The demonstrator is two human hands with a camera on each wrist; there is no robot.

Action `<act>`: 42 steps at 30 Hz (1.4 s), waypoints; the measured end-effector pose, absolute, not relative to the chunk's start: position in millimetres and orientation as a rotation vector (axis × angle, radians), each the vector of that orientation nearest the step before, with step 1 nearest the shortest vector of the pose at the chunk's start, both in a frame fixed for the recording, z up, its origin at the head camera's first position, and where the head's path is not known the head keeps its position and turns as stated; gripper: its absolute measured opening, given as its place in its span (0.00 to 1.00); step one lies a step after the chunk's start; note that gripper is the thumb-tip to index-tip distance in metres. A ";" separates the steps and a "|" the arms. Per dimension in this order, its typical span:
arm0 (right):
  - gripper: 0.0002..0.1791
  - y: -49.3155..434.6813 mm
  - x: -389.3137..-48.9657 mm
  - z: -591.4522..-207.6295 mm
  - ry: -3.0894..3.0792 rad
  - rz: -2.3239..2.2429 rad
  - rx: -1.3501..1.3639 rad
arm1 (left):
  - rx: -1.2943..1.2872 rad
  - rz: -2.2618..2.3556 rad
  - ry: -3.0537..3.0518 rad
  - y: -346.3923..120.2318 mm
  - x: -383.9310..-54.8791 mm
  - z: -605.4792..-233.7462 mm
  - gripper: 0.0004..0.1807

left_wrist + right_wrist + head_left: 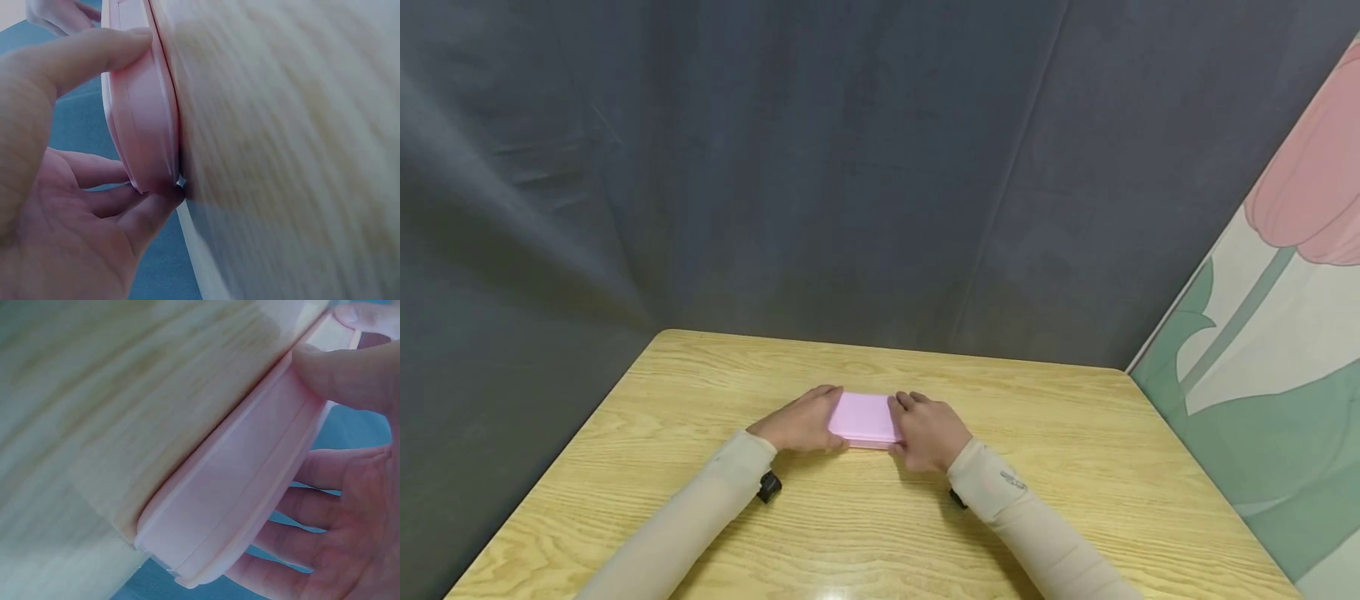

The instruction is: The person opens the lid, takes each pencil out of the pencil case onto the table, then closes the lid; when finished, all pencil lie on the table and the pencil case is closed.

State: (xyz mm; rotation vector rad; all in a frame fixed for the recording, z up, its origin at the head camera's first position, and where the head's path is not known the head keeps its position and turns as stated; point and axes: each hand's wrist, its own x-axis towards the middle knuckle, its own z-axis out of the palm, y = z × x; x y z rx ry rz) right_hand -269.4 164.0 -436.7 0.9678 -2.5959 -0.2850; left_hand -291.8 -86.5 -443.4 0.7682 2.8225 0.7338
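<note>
A flat pink case (867, 417) with rounded corners and a seam along its side lies on the wooden table between both hands. My left hand (805, 421) grips its left end, thumb on the near side and fingers around the far corner. At the opposite end, my right hand (931, 432) holds the case, with the thumb at the near side and the fingers over the top and far edge. In the left wrist view, the side of the pink case (140, 112) sits close against the tabletop. The right wrist view shows its long side wall (219, 487) under the thumb.
The wood-grain table (850, 533) extends around the hands on every side. Behind it hangs a dark grey-blue curtain (850, 167). A panel with a printed pink tulip (1311, 175) stands along the right edge. Black wrist devices (769, 486) are on both sleeves.
</note>
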 end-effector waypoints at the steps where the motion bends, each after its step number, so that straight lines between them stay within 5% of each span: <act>1: 0.38 163.0 -269.5 -437.0 -2.579 -0.298 0.971 | 0.755 0.743 2.821 -86.4 -291.8 -443.0 0.55; 27: 0.19 139.3 -267.5 -426.4 -2.448 -0.565 1.065 | 0.680 0.776 2.805 -82.9 -304.7 -438.9 0.55; 37: 0.19 151.8 -272.0 -413.9 -2.529 -0.431 1.054 | 0.645 0.947 2.767 -88.0 -312.4 -443.5 0.60; 42: 0.28 182.4 -274.6 -414.5 -2.664 -0.225 1.092 | 0.598 1.046 2.733 -91.6 -304.3 -452.4 0.53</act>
